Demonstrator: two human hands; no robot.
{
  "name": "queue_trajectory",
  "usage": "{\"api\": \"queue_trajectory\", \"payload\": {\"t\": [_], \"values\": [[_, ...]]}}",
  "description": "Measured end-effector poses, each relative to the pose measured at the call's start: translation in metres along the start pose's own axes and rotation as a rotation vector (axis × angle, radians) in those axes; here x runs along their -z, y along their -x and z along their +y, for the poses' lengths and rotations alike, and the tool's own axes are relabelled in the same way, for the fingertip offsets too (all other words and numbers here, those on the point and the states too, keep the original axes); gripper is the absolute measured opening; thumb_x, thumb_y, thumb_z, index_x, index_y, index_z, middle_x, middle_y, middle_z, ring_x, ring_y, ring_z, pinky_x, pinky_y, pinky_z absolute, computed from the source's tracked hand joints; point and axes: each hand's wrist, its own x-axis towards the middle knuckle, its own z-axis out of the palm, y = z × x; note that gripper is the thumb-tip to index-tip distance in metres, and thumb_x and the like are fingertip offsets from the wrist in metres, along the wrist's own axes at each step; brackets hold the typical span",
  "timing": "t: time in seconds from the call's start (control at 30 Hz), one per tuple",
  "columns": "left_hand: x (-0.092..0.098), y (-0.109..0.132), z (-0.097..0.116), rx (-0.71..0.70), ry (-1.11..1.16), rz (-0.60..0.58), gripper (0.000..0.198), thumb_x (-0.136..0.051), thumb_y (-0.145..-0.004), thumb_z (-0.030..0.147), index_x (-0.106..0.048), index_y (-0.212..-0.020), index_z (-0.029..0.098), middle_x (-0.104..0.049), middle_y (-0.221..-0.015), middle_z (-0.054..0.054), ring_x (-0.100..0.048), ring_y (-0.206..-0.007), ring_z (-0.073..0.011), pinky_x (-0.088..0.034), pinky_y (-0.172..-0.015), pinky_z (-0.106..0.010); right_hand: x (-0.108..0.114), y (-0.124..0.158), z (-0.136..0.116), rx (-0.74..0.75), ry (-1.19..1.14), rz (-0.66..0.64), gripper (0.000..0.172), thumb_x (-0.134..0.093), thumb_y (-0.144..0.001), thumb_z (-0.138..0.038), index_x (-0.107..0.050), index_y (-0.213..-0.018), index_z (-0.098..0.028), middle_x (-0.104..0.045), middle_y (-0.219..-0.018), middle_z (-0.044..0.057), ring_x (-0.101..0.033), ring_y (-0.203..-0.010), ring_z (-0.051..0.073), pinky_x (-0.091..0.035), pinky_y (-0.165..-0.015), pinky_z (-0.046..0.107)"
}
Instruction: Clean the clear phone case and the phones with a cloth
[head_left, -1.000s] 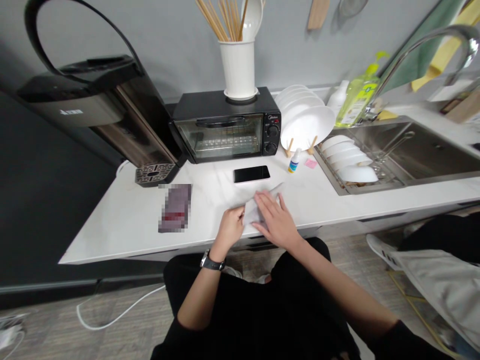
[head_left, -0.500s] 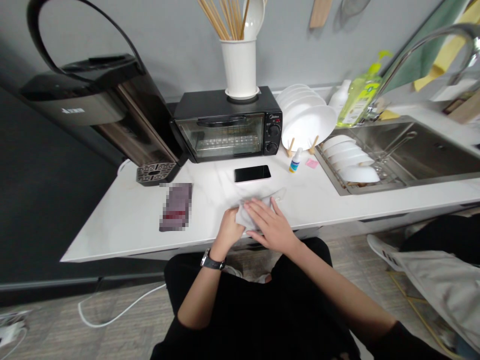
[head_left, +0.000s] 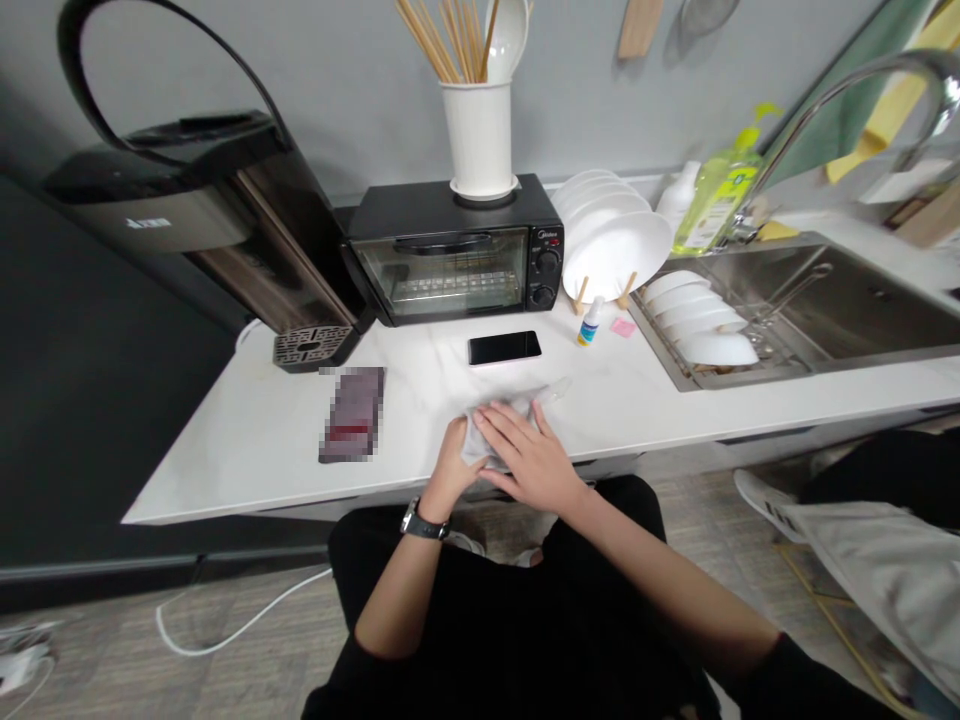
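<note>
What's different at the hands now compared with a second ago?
The right hand has shifted left over the pale sheet, so a little more of the sheet's right end shows. The left hand and the part of the sheet beside it have also edged left. Nothing was visibly let go or newly picked up. The phone and bottle stayed put.

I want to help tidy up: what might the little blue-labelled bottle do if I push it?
The bottle could tip: it stands upright and narrow. It's probably light, being small. Once down, it might roll, as its sides look rounded.
</note>
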Motion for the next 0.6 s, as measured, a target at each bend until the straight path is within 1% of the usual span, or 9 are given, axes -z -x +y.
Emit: {"api": "queue_trajectory", "payload": {"t": [0.1, 0.17, 0.2, 0.27, 0.33, 0.4, 0.47, 0.53, 0.6], "values": [[0.000, -0.006, 0.009, -0.006, -0.013, -0.052, 0.012, -0.063, -0.085, 0.018, -0.071, -0.076, 0.015, -0.074, -0.073, -0.003, -0.066, -0.068, -0.0191, -0.052, -0.068, -0.027, 0.009, 0.003, 0.034, -0.101, 0.043, 0.058, 0.078, -0.041, -0.109, -0.056, -0.018, -0.169, -0.012, -0.047, -0.164, 0.019, -0.038, -0.156, 0.032, -0.014, -0.132, 0.060], [-0.001, -0.010, 0.017, -0.003, -0.012, -0.066, 0.022, -0.057, -0.095, 0.023, -0.077, -0.088, 0.016, -0.078, -0.084, -0.004, -0.071, -0.076, -0.0200, -0.053, -0.076, -0.027, 0.013, 0.003, 0.053, -0.224, 0.083, 0.116, 0.079, -0.042, -0.108, -0.053, -0.017, -0.169, -0.010, -0.047, -0.163, 0.021, -0.036, -0.156, 0.034, -0.017, -0.130, 0.062], [-0.001, -0.012, 0.020, 0.000, -0.008, -0.066, 0.025, -0.054, -0.098, 0.025, -0.078, -0.096, 0.017, -0.080, -0.090, -0.004, -0.072, -0.082, -0.0206, -0.053, -0.080, -0.028, 0.013, 0.003, 0.057, -0.281, 0.099, 0.146, 0.079, -0.042, -0.108, -0.053, -0.016, -0.169, -0.009, -0.046, -0.163, 0.022, -0.034, -0.157, 0.036, -0.019, -0.129, 0.063], [-0.002, -0.013, 0.022, 0.008, 0.003, -0.059, 0.027, -0.054, -0.098, 0.024, -0.079, -0.105, 0.018, -0.081, -0.096, -0.005, -0.073, -0.086, -0.0213, -0.054, -0.083, -0.028, 0.010, 0.002, 0.051, -0.343, 0.108, 0.184, 0.082, -0.043, -0.107, -0.053, -0.014, -0.169, -0.006, -0.043, -0.164, 0.024, -0.029, -0.159, 0.039, -0.021, -0.128, 0.065], [-0.001, -0.011, 0.019, 0.020, 0.009, -0.046, 0.023, -0.057, -0.090, 0.017, -0.079, -0.098, 0.016, -0.080, -0.087, -0.005, -0.070, -0.077, -0.0203, -0.053, -0.076, -0.028, 0.003, 0.000, 0.032, -0.290, 0.080, 0.157, 0.084, -0.041, -0.108, -0.052, -0.010, -0.169, -0.004, -0.039, -0.167, 0.024, -0.024, -0.161, 0.039, -0.022, -0.128, 0.065], [0.000, -0.008, 0.014, 0.029, 0.023, -0.039, 0.018, -0.058, -0.081, 0.011, -0.076, -0.082, 0.014, -0.074, -0.072, -0.003, -0.064, -0.063, -0.0177, -0.050, -0.064, -0.025, -0.002, -0.001, 0.010, -0.161, 0.032, 0.080, 0.083, -0.039, -0.108, -0.051, -0.008, -0.169, -0.004, -0.036, -0.169, 0.022, -0.021, -0.162, 0.036, -0.020, -0.129, 0.063], [0.002, -0.006, 0.009, 0.032, 0.038, -0.045, 0.013, -0.058, -0.076, 0.010, -0.069, -0.069, 0.014, -0.069, -0.062, -0.002, -0.059, -0.057, -0.0158, -0.046, -0.057, -0.023, -0.003, -0.002, -0.003, -0.044, -0.003, 0.015, 0.081, -0.037, -0.109, -0.053, -0.010, -0.169, -0.006, -0.036, -0.170, 0.018, -0.022, -0.162, 0.032, -0.016, -0.131, 0.060], [0.003, -0.006, 0.009, 0.028, 0.041, -0.047, 0.012, -0.060, -0.075, 0.010, -0.067, -0.067, 0.014, -0.069, -0.062, -0.002, -0.060, -0.058, -0.0161, -0.046, -0.057, -0.023, 0.000, -0.002, 0.001, -0.009, -0.007, -0.001, 0.082, -0.037, -0.109, -0.057, -0.012, -0.170, -0.009, -0.037, -0.170, 0.017, -0.025, -0.162, 0.030, -0.011, -0.133, 0.059], [0.002, -0.008, 0.012, 0.022, 0.036, -0.043, 0.011, -0.062, -0.078, 0.012, -0.071, -0.072, 0.014, -0.073, -0.069, -0.003, -0.065, -0.064, -0.0181, -0.049, -0.063, -0.025, 0.006, -0.002, 0.020, -0.065, 0.015, 0.019, 0.082, -0.037, -0.109, -0.058, -0.010, -0.170, -0.011, -0.038, -0.169, 0.017, -0.028, -0.161, 0.029, -0.011, -0.133, 0.059]]}}
